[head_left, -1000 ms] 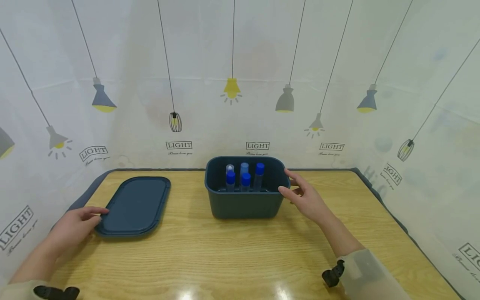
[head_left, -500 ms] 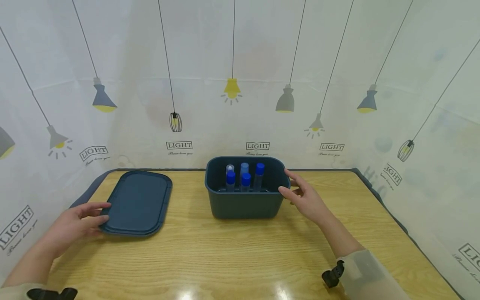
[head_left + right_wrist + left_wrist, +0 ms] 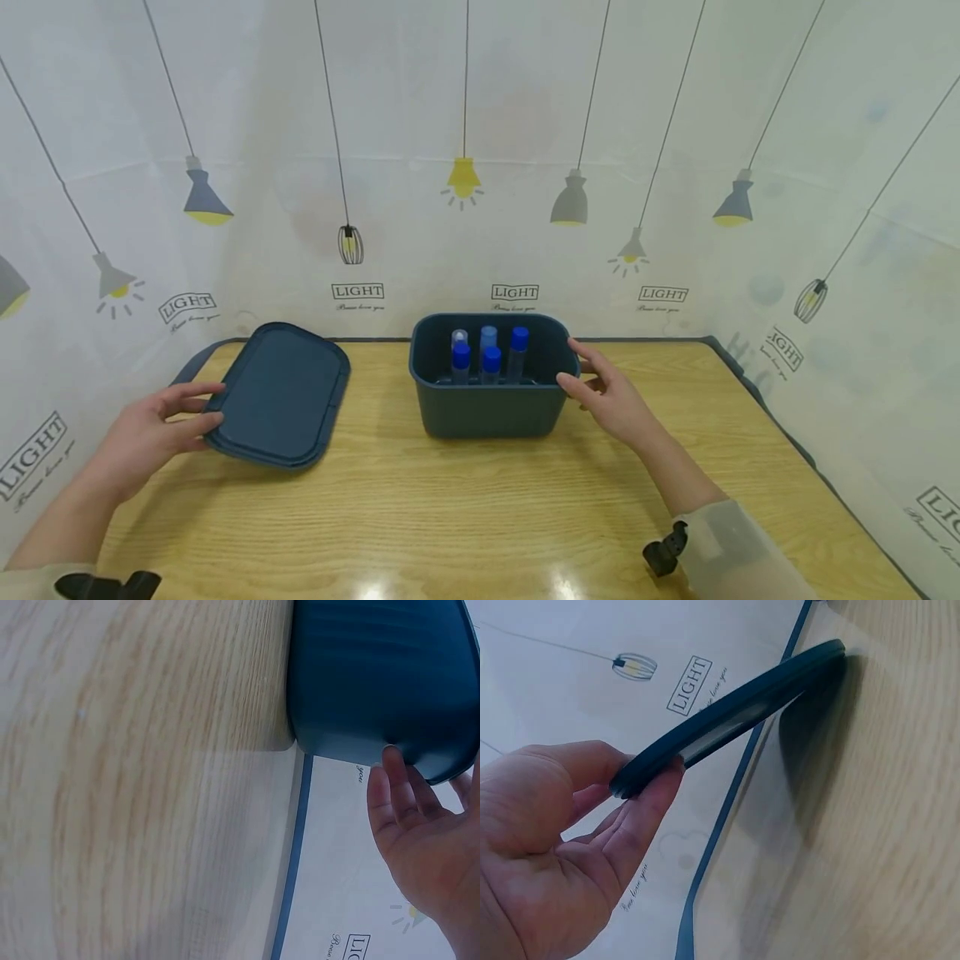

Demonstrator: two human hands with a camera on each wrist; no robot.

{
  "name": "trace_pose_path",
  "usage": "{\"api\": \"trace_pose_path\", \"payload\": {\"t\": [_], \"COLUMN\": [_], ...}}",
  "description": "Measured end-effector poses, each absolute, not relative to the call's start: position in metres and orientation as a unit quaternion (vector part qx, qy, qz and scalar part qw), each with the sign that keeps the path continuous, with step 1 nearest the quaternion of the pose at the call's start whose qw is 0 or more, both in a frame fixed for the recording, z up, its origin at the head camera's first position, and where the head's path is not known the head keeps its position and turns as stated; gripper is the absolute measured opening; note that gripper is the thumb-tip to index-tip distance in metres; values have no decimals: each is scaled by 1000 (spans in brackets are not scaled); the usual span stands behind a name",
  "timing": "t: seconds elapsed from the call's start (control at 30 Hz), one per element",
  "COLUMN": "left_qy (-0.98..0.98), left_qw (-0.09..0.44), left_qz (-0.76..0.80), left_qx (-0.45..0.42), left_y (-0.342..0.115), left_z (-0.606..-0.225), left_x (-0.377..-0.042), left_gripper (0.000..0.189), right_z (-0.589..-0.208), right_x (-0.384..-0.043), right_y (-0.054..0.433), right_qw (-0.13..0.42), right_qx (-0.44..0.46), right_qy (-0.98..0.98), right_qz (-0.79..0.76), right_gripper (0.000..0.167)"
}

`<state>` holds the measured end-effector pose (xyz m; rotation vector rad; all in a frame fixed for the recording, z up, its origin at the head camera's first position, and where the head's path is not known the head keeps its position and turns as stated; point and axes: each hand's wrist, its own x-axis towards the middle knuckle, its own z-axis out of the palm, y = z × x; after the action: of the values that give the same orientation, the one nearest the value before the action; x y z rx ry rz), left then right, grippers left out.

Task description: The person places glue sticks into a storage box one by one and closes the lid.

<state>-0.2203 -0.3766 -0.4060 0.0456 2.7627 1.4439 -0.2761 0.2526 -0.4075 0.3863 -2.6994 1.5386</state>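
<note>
At the left, my left hand (image 3: 153,433) pinches the near-left edge of a dark blue lid (image 3: 281,392) between thumb and fingers. In the left wrist view the lid (image 3: 727,709) slants, its held end raised and its far end low by the wood, with a shadow below. A matching deep box (image 3: 491,412) stands upright at the centre. Inside it are several clear tubes, most with blue caps (image 3: 520,337); their lower parts are hidden. My right hand (image 3: 615,404) touches the box's right end, thumb and index finger at the rim, other fingertips (image 3: 394,756) against the wall beneath.
Everything stands on a wood-grain table (image 3: 420,517) with a dark edge strip at the back. White cloth (image 3: 405,192) printed with hanging lamps walls it in behind and on both sides. A black strap device (image 3: 666,550) sits on the right wrist.
My left hand has lifted the lid's left edge off the table, so the lid now tilts, and has moved slightly right and away. The right hand and box stay put.
</note>
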Motion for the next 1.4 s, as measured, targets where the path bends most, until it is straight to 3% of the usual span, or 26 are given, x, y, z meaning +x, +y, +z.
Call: {"api": "trace_pose_path", "payload": {"t": [0.53, 1.4], "left_qy": [917, 899], "left_qw": [-47, -211], "left_qz": [396, 372], "left_qx": [-22, 97], "left_y": [-334, -220], "left_z": [-374, -316], "left_x": [-233, -303], "left_gripper": [55, 33], "right_z": [-408, -412], "right_x": [-276, -278], "right_y": [252, 253], "right_qw": [4, 7], "right_qx": [118, 119], "right_qy": [-862, -858], "right_qz": [493, 499], "right_gripper": [72, 71]}}
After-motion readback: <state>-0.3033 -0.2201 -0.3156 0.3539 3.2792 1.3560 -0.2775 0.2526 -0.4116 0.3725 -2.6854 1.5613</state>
